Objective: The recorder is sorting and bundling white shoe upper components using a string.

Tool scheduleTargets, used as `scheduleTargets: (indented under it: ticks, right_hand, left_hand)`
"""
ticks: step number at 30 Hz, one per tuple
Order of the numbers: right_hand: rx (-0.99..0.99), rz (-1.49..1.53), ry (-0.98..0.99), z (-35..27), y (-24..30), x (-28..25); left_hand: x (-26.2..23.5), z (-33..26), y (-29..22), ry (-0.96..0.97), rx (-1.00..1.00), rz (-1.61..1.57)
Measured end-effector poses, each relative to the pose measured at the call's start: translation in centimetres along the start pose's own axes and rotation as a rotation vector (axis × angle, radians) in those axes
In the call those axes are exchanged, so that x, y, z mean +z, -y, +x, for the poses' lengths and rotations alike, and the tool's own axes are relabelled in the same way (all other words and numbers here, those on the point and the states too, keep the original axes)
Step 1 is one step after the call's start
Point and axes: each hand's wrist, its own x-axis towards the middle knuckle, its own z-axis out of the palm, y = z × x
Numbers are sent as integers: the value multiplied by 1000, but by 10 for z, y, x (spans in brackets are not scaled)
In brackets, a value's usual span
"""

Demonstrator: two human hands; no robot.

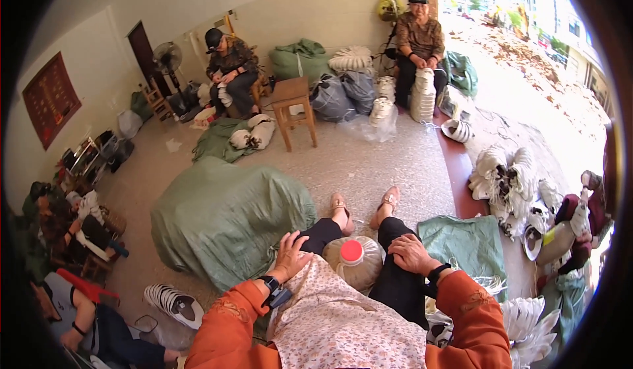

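Note:
My left hand (290, 257) lies on my left thigh, over the edge of a floral apron (349, 323). Its fingers are apart and it holds nothing. On my right thigh, covered by black trousers (401, 296), rests my right hand (412, 255), fingers loosely stretched out and also without anything in them. Between my legs stands a wide, rounded pale container (361, 275) with a red lid (351, 251). Neither hand touches it. What the container holds I cannot make out.
A large green-covered bundle (227, 211) sits at my left. A green sheet (461, 247) lies at my right, near piled white shoe parts (511, 184). Farther off are a wooden stool (291, 98) and two seated people handling white pieces. More people sit at both sides.

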Motion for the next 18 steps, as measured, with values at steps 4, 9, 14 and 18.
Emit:
scheduleTargets:
  ticks: [4, 9, 14, 18]
  right_hand:
    - [19, -17, -15, -5, -3, -2]
    - [39, 4, 41, -5, -6, 0]
    - [9, -6, 0, -3, -6, 0]
    - [3, 0, -17, -6, -6, 5]
  left_hand:
    - [-1, 8, -4, 30, 18, -12]
    - [-2, 9, -2, 31, 12, -9]
    - [-1, 10, 1, 14, 39, 28]
    - [-1, 6, 2, 16, 37, 17]
